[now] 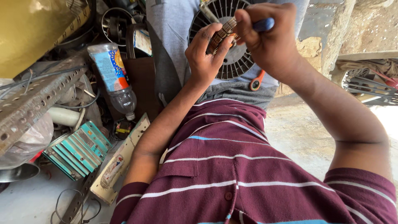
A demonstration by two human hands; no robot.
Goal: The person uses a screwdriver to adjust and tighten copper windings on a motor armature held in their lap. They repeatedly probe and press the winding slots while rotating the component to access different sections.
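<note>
Head view, looking down over a maroon striped shirt (232, 174) toward the lap. Motor part (232, 62), a round black slotted disc with copper-coloured windings at its middle, rests on the grey trousers (174, 37) at about 12 o'clock in the picture. Left hand (205, 52) sits at the disc's 9 o'clock edge, fingers curled up onto the windings, thumb pressed against them; it is grasping the part and steadying it. Right hand (271, 39) comes in from 2 o'clock, clenched tight around a blue-handled tool (264, 25); only the handle end shows past the knuckles, the tip is hidden behind the fingers near the windings. The two hands are just beside each other, nearly touching over the disc's centre. An orange-red spanner (256, 81) lies on the trousers at the disc's 5 o'clock, touching its rim or just below it, cannot tell which. At 9 to 10 o'clock of the picture, a clutter pile: a plastic bottle (114, 76) with a colourful label, tipped neck-down; a perforated metal angle bar (37, 99) running diagonally; a teal finned block (78, 149) below it; a pale switch plate (120, 159) leaning beside that. Loose wire (66, 203) on the floor at 7 o'clock.
</note>
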